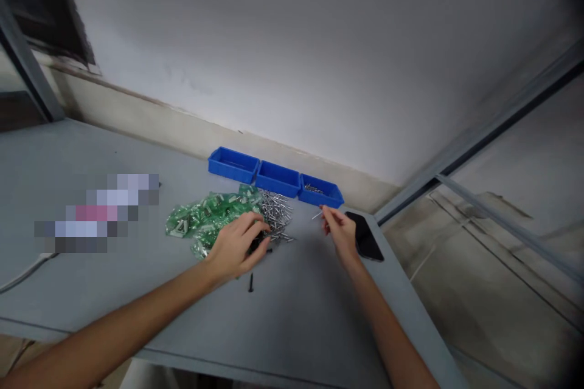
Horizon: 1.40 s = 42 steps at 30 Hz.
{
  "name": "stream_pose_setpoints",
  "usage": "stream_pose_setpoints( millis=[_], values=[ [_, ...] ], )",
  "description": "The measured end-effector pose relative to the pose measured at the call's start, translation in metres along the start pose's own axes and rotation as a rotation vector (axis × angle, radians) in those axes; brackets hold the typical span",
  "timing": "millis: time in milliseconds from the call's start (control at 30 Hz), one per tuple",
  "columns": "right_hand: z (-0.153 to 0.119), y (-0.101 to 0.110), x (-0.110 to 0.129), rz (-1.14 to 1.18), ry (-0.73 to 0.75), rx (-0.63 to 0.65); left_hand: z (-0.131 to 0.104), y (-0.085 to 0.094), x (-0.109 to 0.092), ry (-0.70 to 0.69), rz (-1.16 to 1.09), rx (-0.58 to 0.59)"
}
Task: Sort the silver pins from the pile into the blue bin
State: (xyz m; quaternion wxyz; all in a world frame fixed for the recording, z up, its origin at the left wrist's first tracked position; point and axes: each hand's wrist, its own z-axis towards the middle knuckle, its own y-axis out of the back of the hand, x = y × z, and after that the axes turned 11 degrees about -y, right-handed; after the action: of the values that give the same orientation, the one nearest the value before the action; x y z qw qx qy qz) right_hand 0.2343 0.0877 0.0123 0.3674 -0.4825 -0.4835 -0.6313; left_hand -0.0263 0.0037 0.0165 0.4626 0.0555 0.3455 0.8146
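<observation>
A grey worktop point(292, 322) stands against a wall point(274, 61), white above and cream along its lower band, with metal frame bars point(410, 196) on the right and a dark-framed opening point(41, 0) at the upper left. Three blue plastic bins point(276, 186) line up along the worktop's back edge, the rightmost containing some small metal pieces. In front of them, a heap of slim silver fasteners point(276, 211) lies beside green plastic bags point(182, 222) of metal parts. The left hand point(237, 244) curls over dark pieces point(257, 240) at the heap's near side; I can't make out whether it grips any. The right hand point(341, 232) pinches one silver pin point(316, 216) between thumb and fingers near the rightmost bin. A black smartphone point(368, 242) lies just beside that hand, a black screw point(250, 282) nearer the front edge, and a pale cable point(30, 267) at the far left
</observation>
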Motion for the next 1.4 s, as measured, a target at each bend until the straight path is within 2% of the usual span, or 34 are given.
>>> stream_pose_setpoints(
  millis=[100, 200, 300, 367, 467, 533, 667, 800, 933, 1067, 1233, 1333, 1400],
  values=[
    [0.028, -0.001, 0.009, 0.05, 0.046, -0.095, 0.001, 0.005, 0.012, 0.001, 0.058, -0.013],
    [0.036, -0.006, 0.015, 0.046, -0.001, 0.021, 0.003, 0.012, 0.014, 0.026, 0.007, 0.016],
    [0.02, -0.011, 0.011, -0.061, -0.055, 0.155, 0.004, 0.019, 0.007, -0.099, -0.07, 0.233],
    [0.002, -0.014, 0.004, -0.182, -0.041, 0.3, 0.002, 0.019, 0.002, -0.169, -0.065, 0.376],
    [-0.02, -0.016, -0.004, -0.335, 0.078, 0.504, -0.004, 0.01, 0.0, -0.22, 0.033, 0.476],
    [-0.029, -0.016, -0.005, -0.417, 0.162, 0.537, -0.011, 0.001, 0.003, -0.22, 0.148, 0.503],
    [-0.035, -0.018, -0.001, -0.57, 0.225, 0.505, -0.023, -0.017, 0.014, -0.135, 0.465, 0.447],
    [-0.04, -0.021, 0.001, -0.638, 0.28, 0.451, -0.018, -0.023, 0.013, -0.172, 0.556, 0.438],
    [-0.044, -0.024, 0.0, -0.649, 0.345, 0.376, 0.009, -0.026, -0.003, -0.164, 0.458, 0.444],
    [-0.044, -0.023, 0.002, -0.659, 0.376, 0.379, 0.032, -0.035, -0.013, -0.118, 0.33, 0.449],
    [-0.045, -0.021, 0.007, -0.706, 0.504, 0.402, 0.026, -0.041, -0.004, -0.041, 0.227, 0.414],
    [-0.046, -0.021, 0.009, -0.712, 0.579, 0.386, 0.017, -0.039, 0.002, 0.031, 0.168, 0.336],
    [-0.047, -0.022, 0.009, -0.665, 0.57, 0.356, 0.016, -0.037, 0.002, 0.053, 0.132, 0.277]
  ],
)
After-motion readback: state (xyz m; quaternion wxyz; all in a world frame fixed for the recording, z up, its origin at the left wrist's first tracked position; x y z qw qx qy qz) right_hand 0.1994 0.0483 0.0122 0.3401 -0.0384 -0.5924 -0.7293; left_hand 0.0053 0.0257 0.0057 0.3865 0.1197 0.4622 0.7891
